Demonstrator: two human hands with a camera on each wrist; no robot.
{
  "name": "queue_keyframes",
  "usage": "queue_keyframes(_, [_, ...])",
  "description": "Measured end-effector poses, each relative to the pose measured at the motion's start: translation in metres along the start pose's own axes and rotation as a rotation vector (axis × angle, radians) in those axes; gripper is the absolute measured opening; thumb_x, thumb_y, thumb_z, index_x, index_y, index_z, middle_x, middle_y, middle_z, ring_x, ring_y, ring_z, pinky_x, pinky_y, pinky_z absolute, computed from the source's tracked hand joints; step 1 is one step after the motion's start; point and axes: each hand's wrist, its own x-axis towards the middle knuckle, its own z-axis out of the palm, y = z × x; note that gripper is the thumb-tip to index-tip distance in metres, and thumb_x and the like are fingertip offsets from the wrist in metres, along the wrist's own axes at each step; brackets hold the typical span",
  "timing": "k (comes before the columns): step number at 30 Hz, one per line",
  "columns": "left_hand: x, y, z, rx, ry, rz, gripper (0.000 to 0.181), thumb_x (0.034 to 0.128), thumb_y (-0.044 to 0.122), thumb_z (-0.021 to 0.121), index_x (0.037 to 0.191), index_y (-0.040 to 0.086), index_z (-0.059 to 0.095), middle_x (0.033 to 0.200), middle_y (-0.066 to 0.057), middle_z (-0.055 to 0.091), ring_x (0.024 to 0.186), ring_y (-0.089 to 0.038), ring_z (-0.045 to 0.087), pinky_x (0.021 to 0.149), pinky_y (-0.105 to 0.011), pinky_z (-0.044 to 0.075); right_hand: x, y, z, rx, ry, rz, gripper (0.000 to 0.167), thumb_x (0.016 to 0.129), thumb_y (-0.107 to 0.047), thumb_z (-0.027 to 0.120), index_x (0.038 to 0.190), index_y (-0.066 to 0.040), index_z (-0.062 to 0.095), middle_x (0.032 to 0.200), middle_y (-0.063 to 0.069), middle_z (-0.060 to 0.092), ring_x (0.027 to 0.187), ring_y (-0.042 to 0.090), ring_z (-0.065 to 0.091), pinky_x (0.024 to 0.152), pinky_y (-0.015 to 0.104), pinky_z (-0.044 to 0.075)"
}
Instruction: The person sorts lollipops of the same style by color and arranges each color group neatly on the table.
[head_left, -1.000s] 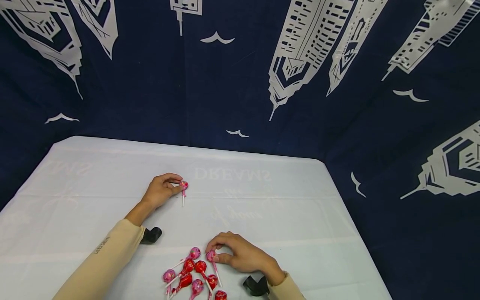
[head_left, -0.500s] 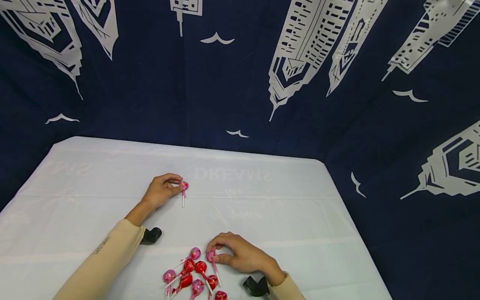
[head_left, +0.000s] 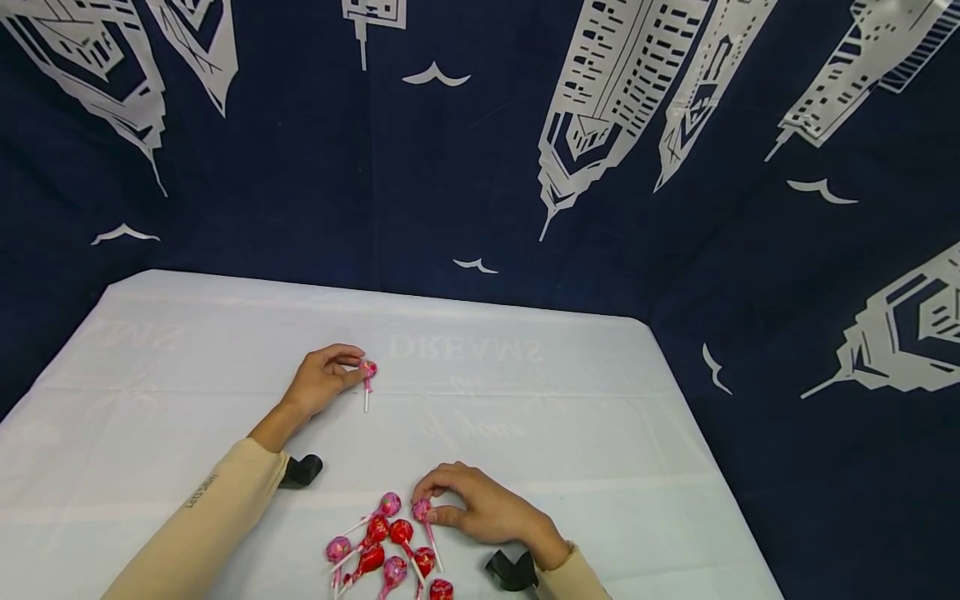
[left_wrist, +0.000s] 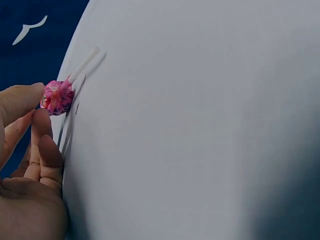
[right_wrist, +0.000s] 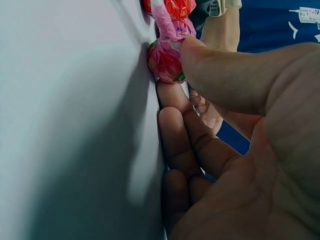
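Observation:
My left hand (head_left: 324, 383) pinches a pink-wrapped lollipop (head_left: 367, 369) by its head, far out on the white cloth, with the white stick pointing toward me. The left wrist view shows the same lollipop (left_wrist: 57, 97) between thumb and fingertips, close to the surface. Nearer to me, my right hand (head_left: 483, 508) pinches another pink lollipop (head_left: 422, 511) by the head at the edge of a pile. In the right wrist view the thumb presses on this lollipop's wrapper (right_wrist: 167, 62). Several red lollipops (head_left: 401, 532) and pink lollipops (head_left: 390, 504) lie beside the right hand.
The white cloth (head_left: 570, 450) covers the table, with faint mirrored lettering showing through. Behind it hangs a dark blue cloth (head_left: 450, 183) printed with white buildings and birds. A black wrist mount (head_left: 302, 471) sits under the left sleeve, another black mount (head_left: 512, 572) at the right.

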Motion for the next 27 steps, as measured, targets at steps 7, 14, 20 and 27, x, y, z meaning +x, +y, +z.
queue_keyframes(7, [-0.006,0.0,0.001,-0.021,0.019,0.027,0.035,0.0921,0.009,0.072,0.125,-0.001,0.063,0.116,-0.021,0.063,0.066,-0.002,0.047,0.061,-0.018,0.042,0.0,0.0,0.0,0.011,-0.003,-0.002,0.022,0.097,-0.029,0.065,0.119,-0.024,0.064,0.11,-0.012,0.064,0.103,0.004,0.054,0.095,0.021,0.042])
queue_keyframes(14, [-0.016,0.001,0.0,0.012,0.011,0.114,0.028,0.0921,0.009,0.072,0.119,0.002,0.067,0.111,-0.02,0.066,0.063,-0.004,0.048,0.059,-0.021,0.043,0.0,0.0,-0.001,-0.004,0.0,-0.012,0.022,0.098,-0.03,0.064,0.119,-0.024,0.064,0.111,-0.013,0.064,0.104,0.004,0.054,0.096,0.022,0.042])
queue_keyframes(20, [-0.028,0.003,-0.002,0.028,-0.052,0.13,0.03,0.0923,0.014,0.073,0.121,0.005,0.068,0.109,-0.016,0.066,0.064,-0.007,0.051,0.059,-0.024,0.045,-0.001,0.001,-0.002,-0.013,0.0,-0.008,0.022,0.098,-0.029,0.063,0.12,-0.023,0.064,0.112,-0.013,0.063,0.105,0.005,0.054,0.097,0.024,0.042])
queue_keyframes(27, [-0.05,0.011,-0.009,0.056,-0.135,0.121,0.03,0.0913,0.018,0.074,0.12,0.009,0.069,0.111,-0.012,0.066,0.07,-0.013,0.054,0.06,-0.026,0.048,0.0,0.0,-0.002,-0.005,-0.008,-0.004,0.022,0.098,-0.029,0.063,0.12,-0.024,0.064,0.112,-0.013,0.063,0.105,0.004,0.054,0.097,0.023,0.042])
